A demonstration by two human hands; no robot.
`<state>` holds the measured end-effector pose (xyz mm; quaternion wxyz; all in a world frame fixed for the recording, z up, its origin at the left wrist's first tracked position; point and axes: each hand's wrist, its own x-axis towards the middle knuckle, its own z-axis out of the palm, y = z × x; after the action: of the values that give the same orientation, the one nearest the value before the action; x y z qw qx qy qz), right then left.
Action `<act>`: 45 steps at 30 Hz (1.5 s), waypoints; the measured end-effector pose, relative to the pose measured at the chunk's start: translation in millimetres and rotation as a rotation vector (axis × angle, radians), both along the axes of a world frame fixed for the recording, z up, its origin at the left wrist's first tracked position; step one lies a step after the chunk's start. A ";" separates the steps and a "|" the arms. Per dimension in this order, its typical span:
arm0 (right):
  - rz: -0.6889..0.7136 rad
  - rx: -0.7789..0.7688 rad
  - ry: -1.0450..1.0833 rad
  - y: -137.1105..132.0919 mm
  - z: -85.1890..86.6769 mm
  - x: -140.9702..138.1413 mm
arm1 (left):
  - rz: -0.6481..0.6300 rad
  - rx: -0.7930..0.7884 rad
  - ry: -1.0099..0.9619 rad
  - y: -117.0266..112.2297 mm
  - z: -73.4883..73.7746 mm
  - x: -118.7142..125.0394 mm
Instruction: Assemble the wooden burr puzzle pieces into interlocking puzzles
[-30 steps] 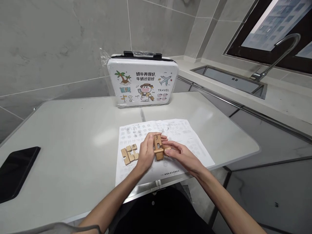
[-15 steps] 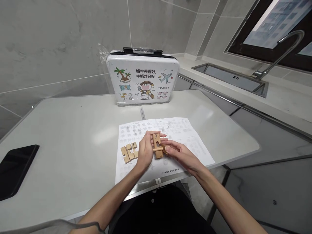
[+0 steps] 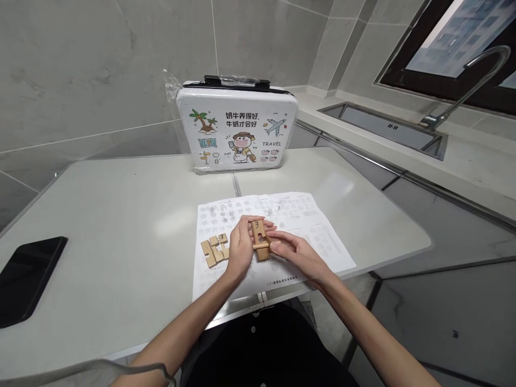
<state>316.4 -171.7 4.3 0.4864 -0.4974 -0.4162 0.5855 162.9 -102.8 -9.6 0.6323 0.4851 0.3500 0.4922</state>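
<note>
Both my hands hold a small wooden puzzle assembly of notched bars above a printed instruction sheet. My left hand grips its left side with fingers curled round it. My right hand pinches its right side with thumb and fingers. Several loose notched wooden pieces lie on the sheet just left of my left hand, untouched.
A white cartoon-printed case stands upright at the back of the white table. A black phone lies at the table's left edge. A sink with a curved tap is on the counter to the right.
The wooden assembly and both hands have shifted slightly away from me on the sheet; my right fingers have closed in on the piece. The loose pieces have not moved.
</note>
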 end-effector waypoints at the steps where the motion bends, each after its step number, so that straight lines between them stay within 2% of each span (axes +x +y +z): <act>1: -0.003 0.010 -0.014 -0.5 0.0 -0.8 | 0.005 0.003 -0.008 -0.5 0.6 -0.1; 5: -0.015 0.007 0.041 -1.3 -2.3 0.6 | -0.012 0.065 0.033 -3.4 6.4 -0.7; 10: -0.033 0.040 0.037 -0.3 3.3 6.9 | -0.141 0.097 0.074 -3.5 12.5 -1.4; 16: 0.047 0.087 -0.065 1.2 20.6 8.4 | -0.211 0.155 0.102 -3.0 16.8 -2.7; 21: 0.083 0.075 -0.035 3.3 19.8 6.2 | -0.257 0.124 0.051 -3.2 16.9 -4.1; 28: 0.052 0.050 0.025 5.2 14.5 -3.2 | -0.220 0.080 0.010 -6.8 13.9 -3.5; 32: 0.018 0.037 0.023 6.5 17.9 -6.2 | -0.128 0.177 0.058 -7.5 14.7 -3.9; 36: -0.012 0.009 0.023 6.3 20.6 -7.5 | -0.114 0.206 0.078 -7.8 13.2 -4.3; 41: -0.025 -0.016 0.032 6.4 19.0 -17.5 | 0.055 0.307 0.154 -5.8 4.9 -5.4; 45: -0.034 -0.002 0.035 10.6 19.0 -25.8 | 0.089 0.220 0.126 -3.8 -0.5 -7.2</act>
<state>290.6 -161.2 23.3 0.5028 -0.4945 -0.3985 0.5864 155.7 -106.6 -10.1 0.5296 0.5655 0.3539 0.5239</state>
